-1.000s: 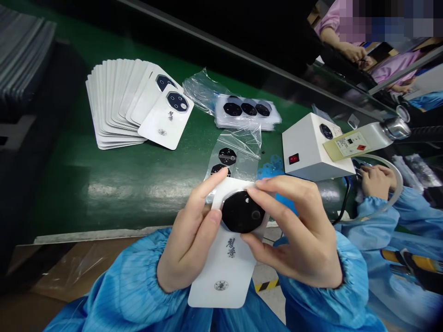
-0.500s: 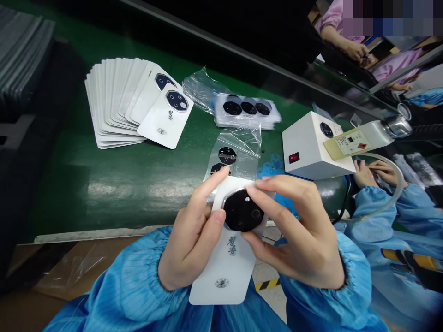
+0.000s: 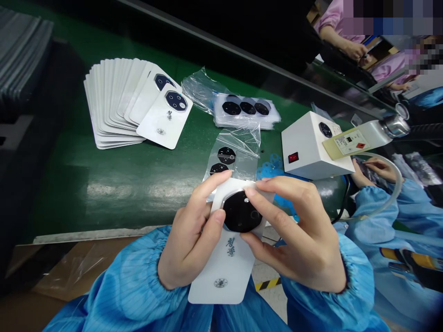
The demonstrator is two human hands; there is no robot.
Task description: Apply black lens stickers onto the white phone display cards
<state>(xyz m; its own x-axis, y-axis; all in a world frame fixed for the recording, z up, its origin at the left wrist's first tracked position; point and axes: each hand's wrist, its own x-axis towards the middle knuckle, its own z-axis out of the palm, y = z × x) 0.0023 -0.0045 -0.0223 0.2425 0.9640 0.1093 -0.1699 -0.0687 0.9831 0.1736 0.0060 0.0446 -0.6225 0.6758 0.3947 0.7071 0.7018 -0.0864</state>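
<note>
My left hand (image 3: 190,230) and my right hand (image 3: 294,230) together hold a white phone back cover (image 3: 224,272) with printed dark characters above the green bench. A black octagonal camera lens plate (image 3: 241,211) sits on the cover, under my right fingertips and close to my left thumb. Beyond my hands lies a clear plastic sleeve (image 3: 235,154) with black lens plates in it. A fanned stack of white covers (image 3: 114,103) lies farther left, topped by a cover with its lens plate (image 3: 165,115).
A clear-wrapped pile of lens plates (image 3: 245,110) lies on the green bench (image 3: 138,184). To the right stands a white box with a red switch (image 3: 308,147), with a tube attached. A co-worker's hand (image 3: 377,170) works beyond it. Blue perforated material (image 3: 273,168) lies near my right hand.
My hands and the cover have barely moved, with only a slight shift of the cover. The co-worker's hand at right has moved and now shows a dark item beneath it.
</note>
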